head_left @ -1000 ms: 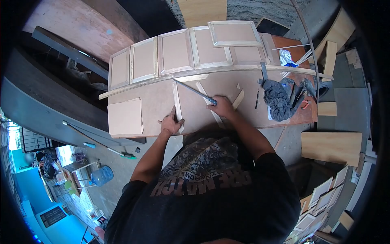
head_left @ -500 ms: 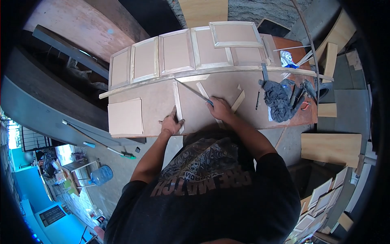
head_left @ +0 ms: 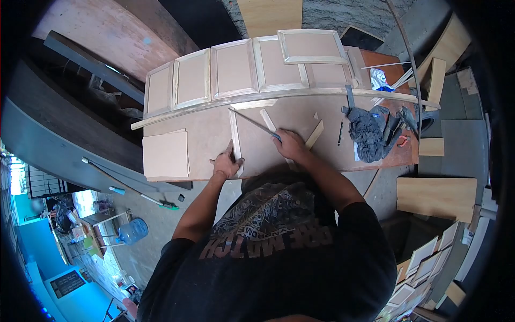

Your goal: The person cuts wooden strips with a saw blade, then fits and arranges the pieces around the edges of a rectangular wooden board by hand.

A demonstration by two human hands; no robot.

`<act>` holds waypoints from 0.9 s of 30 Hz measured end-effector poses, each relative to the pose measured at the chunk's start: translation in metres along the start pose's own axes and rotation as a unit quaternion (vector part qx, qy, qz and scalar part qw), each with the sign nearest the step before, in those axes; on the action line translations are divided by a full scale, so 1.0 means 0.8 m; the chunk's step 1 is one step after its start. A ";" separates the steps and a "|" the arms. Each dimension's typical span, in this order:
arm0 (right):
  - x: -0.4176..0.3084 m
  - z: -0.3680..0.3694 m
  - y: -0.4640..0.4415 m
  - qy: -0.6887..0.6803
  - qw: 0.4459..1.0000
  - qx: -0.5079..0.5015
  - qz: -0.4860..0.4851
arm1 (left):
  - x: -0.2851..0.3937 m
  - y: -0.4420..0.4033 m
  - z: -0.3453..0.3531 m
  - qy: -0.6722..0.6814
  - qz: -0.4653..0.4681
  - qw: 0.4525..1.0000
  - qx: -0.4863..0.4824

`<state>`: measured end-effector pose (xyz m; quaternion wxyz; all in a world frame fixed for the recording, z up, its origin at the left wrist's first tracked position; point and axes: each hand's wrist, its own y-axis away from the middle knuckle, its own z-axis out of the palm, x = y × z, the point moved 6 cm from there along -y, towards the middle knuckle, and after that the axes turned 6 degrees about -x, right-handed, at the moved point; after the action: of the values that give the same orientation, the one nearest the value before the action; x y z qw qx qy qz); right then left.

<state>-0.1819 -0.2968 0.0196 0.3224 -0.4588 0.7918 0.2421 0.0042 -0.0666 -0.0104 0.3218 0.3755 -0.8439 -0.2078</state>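
Fingers of the left hand (head_left: 225, 165): are spreading apart, the forefinger lying along one edge of the pale wooden strip (head_left: 235, 131), the thumb crossing its near end.
Pale wooden strip: is lying beneath the left thumb and extending beyond the fingertips.
Fingers of the right hand (head_left: 290, 146): are wrapping round one end of a long thin tool (head_left: 255, 121), perhaps a file.
Tool tip: is pointing at the strip's far end, beyond the left fingers; contact is not showing clearly.
Sound handling (judgement): the left hand should be bearing down evenly, clear of the tool's path; the right should be guiding long, level strokes.
Shirt (head_left: 289, 279) lettering: behind the fingers, "PRE MATCH" and "SYNDROM" are appearing upside down.
Packet (head_left: 379, 79): is lying beyond and right of the right fingers, its printing unreadable.
Dark sign (head_left: 68, 284): far left and behind the fingers, is bearing illegibly small writing.
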 end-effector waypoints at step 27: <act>0.014 -0.007 0.018 -0.010 0.999 0.029 -0.030 | -0.011 0.028 0.034 -0.007 -0.026 1.000 0.012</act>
<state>-0.2003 -0.2998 0.0164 0.3512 -0.4705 0.7808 0.2137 -0.0221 -0.0428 -0.0198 0.3058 0.4001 -0.8384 -0.2086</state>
